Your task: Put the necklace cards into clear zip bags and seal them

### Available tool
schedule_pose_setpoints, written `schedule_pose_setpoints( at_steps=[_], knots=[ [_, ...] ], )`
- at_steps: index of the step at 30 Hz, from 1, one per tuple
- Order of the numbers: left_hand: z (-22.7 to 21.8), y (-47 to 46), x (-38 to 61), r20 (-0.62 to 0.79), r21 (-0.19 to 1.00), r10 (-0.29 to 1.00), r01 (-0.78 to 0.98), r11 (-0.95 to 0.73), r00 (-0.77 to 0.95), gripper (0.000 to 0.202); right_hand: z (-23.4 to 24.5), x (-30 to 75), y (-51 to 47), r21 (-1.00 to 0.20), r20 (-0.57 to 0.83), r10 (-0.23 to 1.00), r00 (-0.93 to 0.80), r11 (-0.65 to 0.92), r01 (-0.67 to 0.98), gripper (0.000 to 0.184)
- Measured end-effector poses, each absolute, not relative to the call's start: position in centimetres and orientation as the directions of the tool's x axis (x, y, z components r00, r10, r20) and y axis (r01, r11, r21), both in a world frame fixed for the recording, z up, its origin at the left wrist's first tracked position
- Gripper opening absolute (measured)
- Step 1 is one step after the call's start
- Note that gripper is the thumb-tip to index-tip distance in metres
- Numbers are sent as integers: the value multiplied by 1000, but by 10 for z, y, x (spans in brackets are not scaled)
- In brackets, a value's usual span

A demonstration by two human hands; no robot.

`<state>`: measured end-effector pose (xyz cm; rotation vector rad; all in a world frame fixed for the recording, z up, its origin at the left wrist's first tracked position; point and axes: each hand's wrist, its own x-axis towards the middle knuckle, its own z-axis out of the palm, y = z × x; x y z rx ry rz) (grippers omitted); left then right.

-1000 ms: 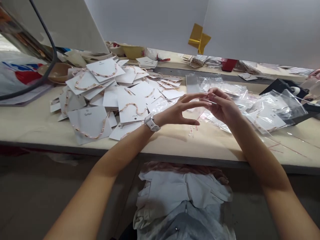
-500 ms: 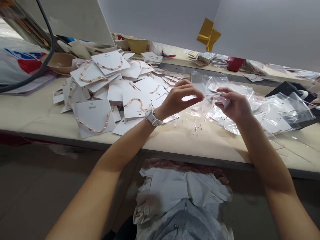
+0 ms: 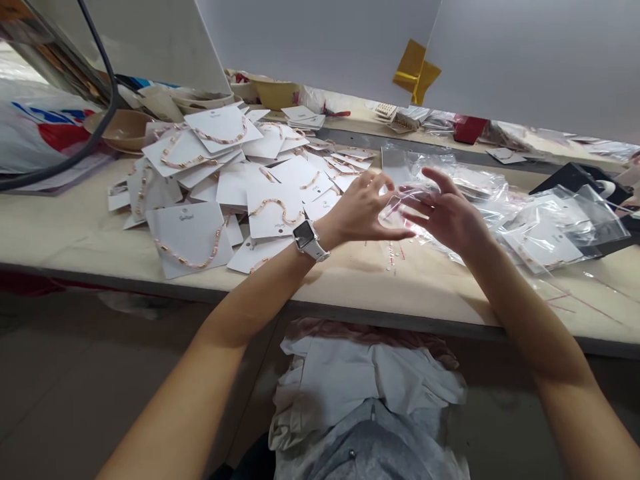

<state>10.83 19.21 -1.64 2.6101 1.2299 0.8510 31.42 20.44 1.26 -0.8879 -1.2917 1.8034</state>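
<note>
Above the worktable, a clear plastic bag (image 3: 391, 208) is between my two hands, blurred by motion. My left hand (image 3: 363, 207), with a white watch (image 3: 309, 240) on its wrist, has its curled fingers at the bag's left side, its thumb stretched out below. From the right, my right hand (image 3: 447, 215) reaches over the bag with fingers spread and touching the plastic. What is inside the bag is hard to make out. Left of my hands lies a heap of white cards with beaded necklaces (image 3: 190, 233).
More clear bags, some with carded necklaces (image 3: 543, 237), lie on the right of the table (image 3: 350, 287). Loose beads and thin pink strands are scattered in front of my hands. Bowls (image 3: 123, 128) stand at the back left, and a black cable (image 3: 107, 73) hangs there.
My right hand has gone from a pinch to spread fingers and moved left, closer to my left hand. My left wrist has turned, so the watch face shows and the thumb points outward.
</note>
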Motion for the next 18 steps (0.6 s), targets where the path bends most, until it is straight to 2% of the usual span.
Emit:
schedule_pose_setpoints(
  at_steps=[4, 9, 11, 12, 13, 15, 17, 18],
  knots=[
    [-14, 209, 92, 494, 404, 782, 695, -594, 381, 16, 18, 313, 198, -989, -55, 869, -491, -116, -94, 57],
    [-7, 223, 62, 510, 438, 833, 769, -465, 214, 11, 8, 310, 199, -998, -27, 875, -484, -47, -29, 72],
    [-2, 225, 55, 556, 442, 827, 812, -382, 87, 7, -5, 304, 197, -994, 10, 859, -513, 65, 89, 75],
    [1, 227, 53, 577, 449, 817, 827, -340, 23, 4, -11, 300, 195, -965, 52, 841, -538, 180, 189, 73],
    [3, 228, 52, 590, 463, 806, 838, -289, -49, 3, -17, 295, 193, -895, 107, 808, -579, 332, 297, 68],
    [8, 232, 53, 578, 510, 792, 845, -160, -199, 13, -25, 284, 187, -620, 213, 669, -713, 656, 431, 49],
    [10, 234, 54, 537, 552, 785, 833, -48, -310, 24, -27, 271, 182, -299, 226, 474, -851, 865, 402, 28],
    [9, 234, 55, 524, 560, 787, 828, -31, -325, 25, -25, 265, 180, -183, 197, 390, -900, 916, 357, 24]
  ],
)
